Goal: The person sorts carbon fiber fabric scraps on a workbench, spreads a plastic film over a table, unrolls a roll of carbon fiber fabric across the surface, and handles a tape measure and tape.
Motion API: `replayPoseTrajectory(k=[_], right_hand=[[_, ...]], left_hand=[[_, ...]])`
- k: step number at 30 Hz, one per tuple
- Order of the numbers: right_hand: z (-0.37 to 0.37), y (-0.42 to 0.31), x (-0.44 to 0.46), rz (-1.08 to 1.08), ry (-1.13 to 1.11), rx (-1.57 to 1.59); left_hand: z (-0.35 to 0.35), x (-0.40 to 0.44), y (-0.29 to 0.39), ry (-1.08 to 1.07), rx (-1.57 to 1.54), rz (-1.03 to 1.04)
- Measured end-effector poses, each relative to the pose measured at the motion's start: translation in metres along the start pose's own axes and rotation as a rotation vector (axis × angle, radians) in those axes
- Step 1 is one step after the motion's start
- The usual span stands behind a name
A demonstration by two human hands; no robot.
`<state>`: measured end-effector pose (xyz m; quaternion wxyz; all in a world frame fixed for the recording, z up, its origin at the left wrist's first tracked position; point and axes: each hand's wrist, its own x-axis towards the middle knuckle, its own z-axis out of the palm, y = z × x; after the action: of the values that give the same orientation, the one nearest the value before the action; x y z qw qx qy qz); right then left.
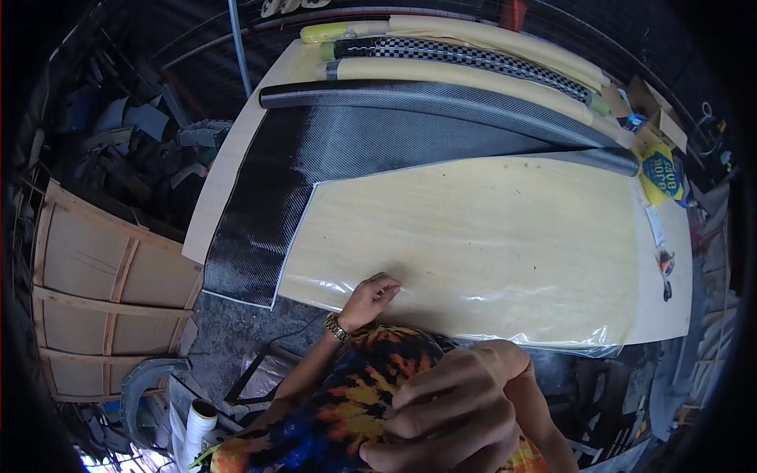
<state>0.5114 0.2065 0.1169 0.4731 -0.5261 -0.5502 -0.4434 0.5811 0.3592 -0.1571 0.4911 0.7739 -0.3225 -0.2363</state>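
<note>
My left hand [371, 299], with a metal-banded watch [337, 328] on its wrist, rests by the near edge of the table. Its fingers are loosely curled and nothing shows in them. Under it lies clear plastic film [489, 299] over the pale tabletop. Close to the camera, my right hand [457, 402] is raised in front of my tie-dyed shirt [371, 386]. Its fingers are bent in; whatever they hold, if anything, is hidden. Beyond the hands, a dark woven carbon-fibre-like fabric [355, 142] lies partly unrolled from its roll [441, 101], with an L-shaped cut outline.
Several wrapped rolls, one a checkered roll [465, 59], lie along the far edge. A yellow-and-blue plastic bag [661, 175] and a cardboard box [658, 118] sit at the right. A wood-framed panel [110, 292] leans at left. A white roll [200, 426] stands below.
</note>
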Motion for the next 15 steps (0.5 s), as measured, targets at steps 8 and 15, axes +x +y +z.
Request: replayPoseTrajectory(k=[8,15], right_hand=[[-0.005,0.053,-0.095,0.751,-0.095,-0.123],[-0.143,0.123,-0.315,1.268,-0.382,-1.102]], left_hand=[[-0.078,0.055,-0.05,0.189,0.105,0.178],[-0.217,0.166,-0.138,0.576,-0.159,0.21]])
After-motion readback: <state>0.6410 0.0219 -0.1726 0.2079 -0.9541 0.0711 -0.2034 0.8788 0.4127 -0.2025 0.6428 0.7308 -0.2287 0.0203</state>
